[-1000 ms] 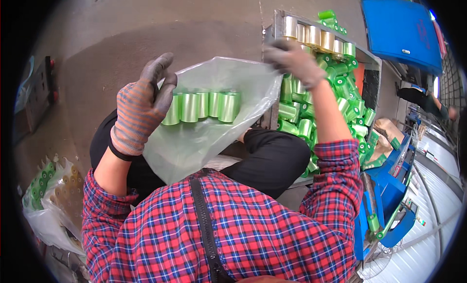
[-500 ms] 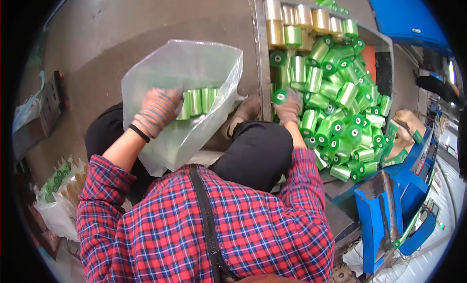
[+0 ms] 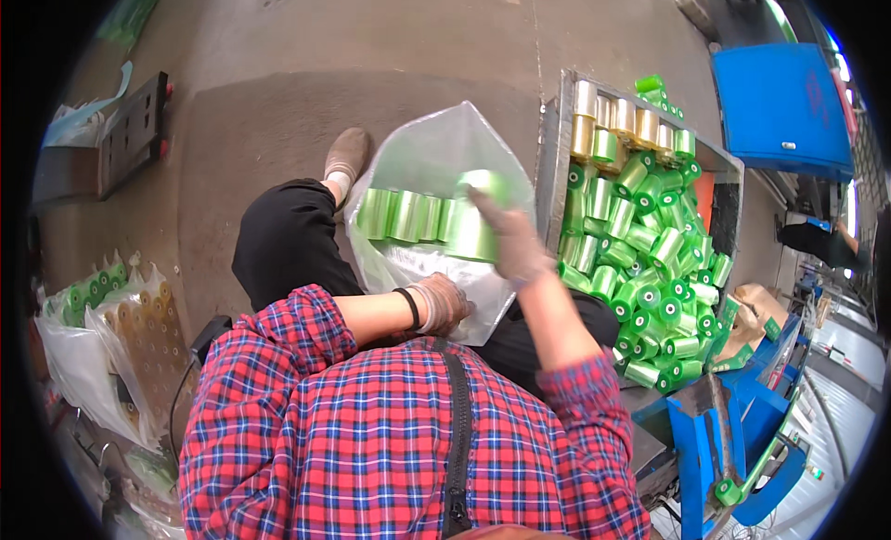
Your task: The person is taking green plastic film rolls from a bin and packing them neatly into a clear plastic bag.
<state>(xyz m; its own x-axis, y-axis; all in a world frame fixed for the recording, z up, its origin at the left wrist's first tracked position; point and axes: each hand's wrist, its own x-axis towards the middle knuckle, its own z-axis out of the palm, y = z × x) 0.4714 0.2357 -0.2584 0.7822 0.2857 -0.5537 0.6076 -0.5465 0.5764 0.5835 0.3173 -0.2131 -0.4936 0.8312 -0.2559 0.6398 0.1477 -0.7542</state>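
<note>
A clear plastic bag (image 3: 444, 131) lies spread between my legs with a row of green film rolls (image 3: 406, 216) inside it. My right hand (image 3: 516, 243), in a striped work glove, grips another green film roll (image 3: 473, 226) at the bag's right side, close to the end of that row. The roll is slightly blurred. My left hand (image 3: 442, 304), gloved too, is closed on the near edge of the bag, fingers curled in. Right of the bag stands a metal-edged bin (image 3: 554, 159) heaped with loose green film rolls (image 3: 640, 280).
Yellowish film rolls (image 3: 647, 127) stand at the bin's far end. Bagged rolls (image 3: 139, 331) sit at the left. A dark panel (image 3: 135, 122) is at the far left. Blue machinery (image 3: 696, 447) stands at the right, below brown paper sacks (image 3: 747, 326). A blue box (image 3: 784, 108) is beyond the bin.
My right hand has come out of the bin with a green roll and moved left to the bag. The left hand has left the rolls for the bag's near edge. The view has shifted.
</note>
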